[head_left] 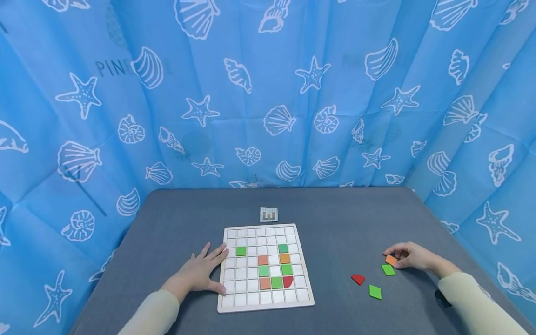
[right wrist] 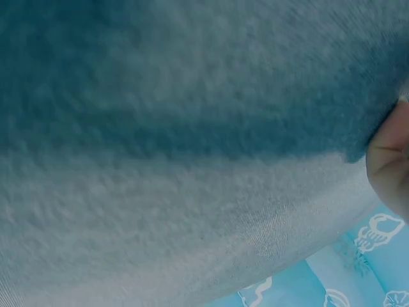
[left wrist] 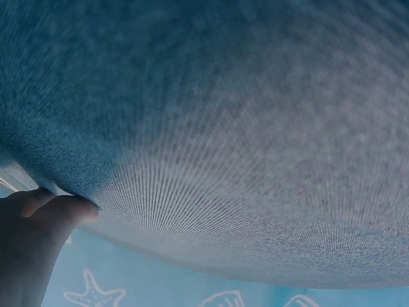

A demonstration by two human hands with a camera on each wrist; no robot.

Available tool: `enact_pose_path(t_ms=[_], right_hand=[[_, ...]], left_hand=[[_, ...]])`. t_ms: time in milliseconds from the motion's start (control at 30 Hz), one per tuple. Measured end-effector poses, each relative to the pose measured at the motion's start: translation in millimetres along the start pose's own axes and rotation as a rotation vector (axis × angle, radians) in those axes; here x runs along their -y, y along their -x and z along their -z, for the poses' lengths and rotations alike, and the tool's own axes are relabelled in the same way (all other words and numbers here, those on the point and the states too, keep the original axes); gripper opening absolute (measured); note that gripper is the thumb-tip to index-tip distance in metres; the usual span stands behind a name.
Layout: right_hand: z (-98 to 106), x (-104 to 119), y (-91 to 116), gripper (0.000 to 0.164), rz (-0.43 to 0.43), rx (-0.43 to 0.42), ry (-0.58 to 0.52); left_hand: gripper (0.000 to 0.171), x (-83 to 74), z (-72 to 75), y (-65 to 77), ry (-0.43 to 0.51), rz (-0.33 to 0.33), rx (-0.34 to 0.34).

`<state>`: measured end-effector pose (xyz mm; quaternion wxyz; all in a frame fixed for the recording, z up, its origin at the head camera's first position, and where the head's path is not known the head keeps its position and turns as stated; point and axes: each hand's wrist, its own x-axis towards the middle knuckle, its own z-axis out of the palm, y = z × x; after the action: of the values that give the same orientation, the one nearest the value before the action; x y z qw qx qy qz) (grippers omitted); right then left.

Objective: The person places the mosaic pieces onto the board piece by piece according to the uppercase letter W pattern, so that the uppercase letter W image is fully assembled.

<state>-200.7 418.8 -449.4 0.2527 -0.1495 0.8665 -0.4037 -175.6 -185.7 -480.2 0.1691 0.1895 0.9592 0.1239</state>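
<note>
A white grid board [head_left: 268, 308] lies on the grey table in the head view. Along its left edge rests my left hand [head_left: 197, 272], fingers spread over the rim and thumb by the lower side. Several tiles sit in its cells: green ones, orange ones and a red quarter-round tile [head_left: 287, 281]. Off to the right, my right hand [head_left: 414, 257] pinches an orange tile [head_left: 391, 260] between thumb and fingers. Just below that is a green tile [head_left: 388, 270]. The left wrist view catches only part of the left hand [left wrist: 38, 236]; the right wrist view shows a sliver of the right hand [right wrist: 391, 163].
Another green tile [head_left: 375, 292] and a red rounded tile [head_left: 358, 279] lie on the table between the board and my right arm. Behind the board is a small pattern card [head_left: 269, 214]. A blue curtain [head_left: 268, 102] with shell prints hangs around the table's far side.
</note>
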Motion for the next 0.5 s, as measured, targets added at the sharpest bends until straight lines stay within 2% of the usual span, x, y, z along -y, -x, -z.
enact_pose_path(t_ms=[100, 233, 333, 500], right_hand=[[-3, 0, 1, 0.029, 0.024, -0.047, 0.028], [-8, 1, 3, 0.018, 0.0, -0.12, 0.049], [-10, 4, 3, 0.011, -0.056, -0.172, 0.049], [-12, 10, 3, 0.008, -0.126, -0.214, 0.031]], left_hand=[[0.108, 0.2, -0.3, -0.1, 0.0, 0.0, -0.001], [0.109, 0.2, -0.5, -0.3, -0.002, 0.004, 0.001], [0.109, 0.1, -0.4, -0.2, 0.001, 0.006, 0.005], [0.108, -0.6, 0.0, 0.0, 0.004, 0.014, 0.009]])
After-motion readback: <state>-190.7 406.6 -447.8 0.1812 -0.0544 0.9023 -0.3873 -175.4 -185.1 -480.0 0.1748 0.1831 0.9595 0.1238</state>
